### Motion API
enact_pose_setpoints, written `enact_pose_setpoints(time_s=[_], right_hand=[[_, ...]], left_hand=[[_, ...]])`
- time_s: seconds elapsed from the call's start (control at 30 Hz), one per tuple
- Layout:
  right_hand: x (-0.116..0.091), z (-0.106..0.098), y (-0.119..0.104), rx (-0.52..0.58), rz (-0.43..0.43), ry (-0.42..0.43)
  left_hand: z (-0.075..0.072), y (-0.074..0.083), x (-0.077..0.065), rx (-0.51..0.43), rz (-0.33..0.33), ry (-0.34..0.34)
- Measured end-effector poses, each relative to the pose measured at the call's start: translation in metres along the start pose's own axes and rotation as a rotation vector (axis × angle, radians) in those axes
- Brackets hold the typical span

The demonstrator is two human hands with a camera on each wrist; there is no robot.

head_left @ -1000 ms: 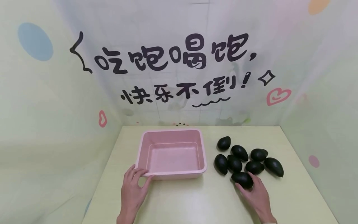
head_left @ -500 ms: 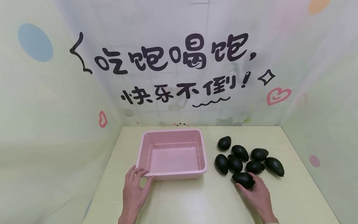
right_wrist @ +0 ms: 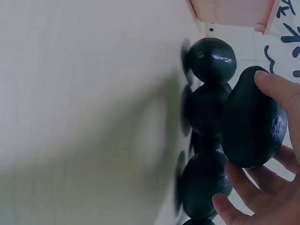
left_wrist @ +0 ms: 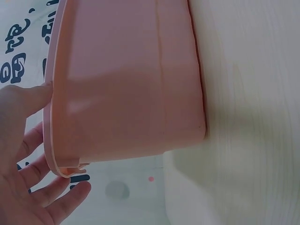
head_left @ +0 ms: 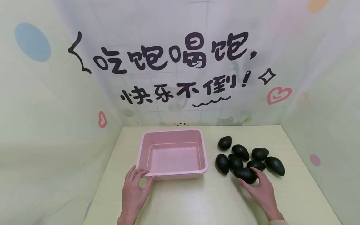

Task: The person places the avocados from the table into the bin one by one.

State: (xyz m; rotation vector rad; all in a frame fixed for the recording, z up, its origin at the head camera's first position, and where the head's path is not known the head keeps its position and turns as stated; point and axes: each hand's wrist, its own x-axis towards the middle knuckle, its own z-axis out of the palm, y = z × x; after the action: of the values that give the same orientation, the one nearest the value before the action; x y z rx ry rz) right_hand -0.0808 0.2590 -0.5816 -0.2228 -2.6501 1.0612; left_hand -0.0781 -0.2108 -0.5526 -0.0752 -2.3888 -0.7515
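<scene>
The right hand (head_left: 260,189) curls its thumb and fingers round a dark avocado (head_left: 246,175), which the wrist view shows raised a little above the others (its skin is nearly black). The left hand (head_left: 134,189) grips the near left corner of the pink tub (head_left: 172,176), thumb on the near rim and fingers (left_wrist: 70,194) wrapped round the corner's lip. The held avocado is to the right of the tub, at the near edge of a cluster of avocados (head_left: 244,154) lying on the table (head_left: 197,203) close together, several touching. The tub stands upright on the table, well apart from the cluster. Behind the tub rises a pale wall (head_left: 174,62) with black lettering and pink hearts.
</scene>
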Motion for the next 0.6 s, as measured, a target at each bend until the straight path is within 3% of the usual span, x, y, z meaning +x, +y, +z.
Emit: enact_pose_setpoints(time_s=[0.3, 0.6], right_hand=[[0.009, -0.011, -0.011, -0.026, -0.080, 0.012], [0.015, -0.016, -0.017, -0.029, -0.084, 0.000]], left_hand=[[0.001, -0.001, 0.000, 0.019, 0.005, -0.013], [0.001, 0.000, 0.000, 0.032, 0.011, -0.017]])
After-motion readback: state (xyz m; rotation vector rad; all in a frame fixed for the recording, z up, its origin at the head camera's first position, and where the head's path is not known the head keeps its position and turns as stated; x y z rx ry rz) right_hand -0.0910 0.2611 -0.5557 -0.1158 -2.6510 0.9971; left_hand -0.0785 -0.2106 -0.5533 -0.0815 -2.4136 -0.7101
